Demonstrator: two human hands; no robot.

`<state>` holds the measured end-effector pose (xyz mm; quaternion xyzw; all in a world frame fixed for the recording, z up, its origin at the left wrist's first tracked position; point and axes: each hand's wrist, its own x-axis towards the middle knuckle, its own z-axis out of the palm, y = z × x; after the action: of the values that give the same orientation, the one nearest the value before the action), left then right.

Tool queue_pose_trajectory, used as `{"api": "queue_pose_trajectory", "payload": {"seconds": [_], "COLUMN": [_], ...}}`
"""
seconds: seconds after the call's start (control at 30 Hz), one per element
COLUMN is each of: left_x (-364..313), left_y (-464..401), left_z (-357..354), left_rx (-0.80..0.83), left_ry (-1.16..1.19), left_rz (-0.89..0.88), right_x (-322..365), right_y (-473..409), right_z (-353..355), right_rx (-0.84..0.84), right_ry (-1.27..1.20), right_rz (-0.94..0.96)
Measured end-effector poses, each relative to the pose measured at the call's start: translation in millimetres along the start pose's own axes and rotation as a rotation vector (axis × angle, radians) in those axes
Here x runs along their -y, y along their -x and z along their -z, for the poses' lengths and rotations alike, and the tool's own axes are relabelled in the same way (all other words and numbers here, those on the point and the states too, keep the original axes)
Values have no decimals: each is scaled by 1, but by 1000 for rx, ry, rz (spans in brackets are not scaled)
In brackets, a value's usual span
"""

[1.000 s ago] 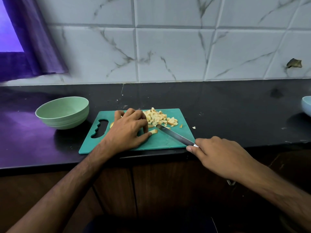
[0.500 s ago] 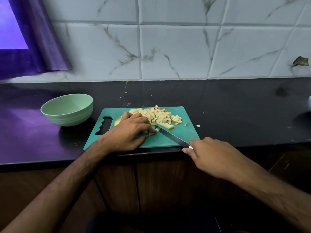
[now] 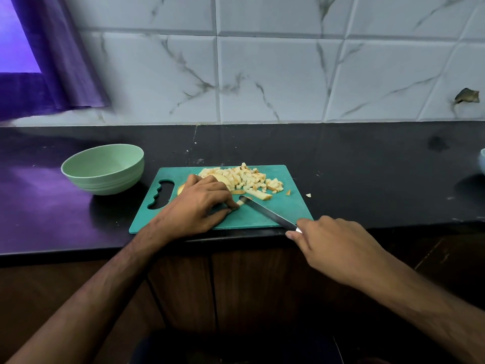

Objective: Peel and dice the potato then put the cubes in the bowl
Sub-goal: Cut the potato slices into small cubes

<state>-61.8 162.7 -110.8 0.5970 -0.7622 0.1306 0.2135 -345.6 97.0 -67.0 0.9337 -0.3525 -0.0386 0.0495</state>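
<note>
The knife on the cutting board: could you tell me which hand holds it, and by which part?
The right hand grips the knife by its handle, hidden inside the fist; the blade lies bare over the cutting board.

I see the cutting board [image 3: 278, 214] at the table's [image 3: 367, 166] front edge, bowl [image 3: 103, 169] just left of it. Potato cubes [image 3: 252, 178] heaped on the board's far side. Knife [image 3: 265, 211] lies across the near right corner, left hand [image 3: 199, 206] beside its tip.
</note>
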Motion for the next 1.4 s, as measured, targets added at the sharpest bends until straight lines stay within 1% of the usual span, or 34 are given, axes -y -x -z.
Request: {"api": "queue_pose_trajectory", "payload": {"seconds": [0.23, 0.37, 0.53, 0.63, 0.83, 1.03, 1.13, 1.4], "left_x": [-3, -4, -2, -2, -3, -5, -3, 0], "left_y": [1, 3, 2, 3, 3, 4, 4, 4], "left_z": [2, 2, 3, 1, 2, 2, 1, 1], "left_rx": [-22, -57, -30, -31, -45, -68, -66, -60], "left_ry": [3, -41, -18, -9, -15, -49, -36, -31], "left_rz": [0, 4, 7, 13, 32, 62, 79, 93], "right_x": [3, -3, 0, 5, 9, -3, 0, 16], "right_y": [-14, -9, 2, -3, -20, -10, -4, -16], "right_z": [4, 10, 3, 2, 2, 9, 3, -3], "right_rx": [-9, -17, 15, 8, -11, -59, -43, -86], "right_ry": [11, -21, -21, -41, -2, -17, 19, 17], "right_rz": [29, 0, 2, 5, 50, 27, 41, 74]}}
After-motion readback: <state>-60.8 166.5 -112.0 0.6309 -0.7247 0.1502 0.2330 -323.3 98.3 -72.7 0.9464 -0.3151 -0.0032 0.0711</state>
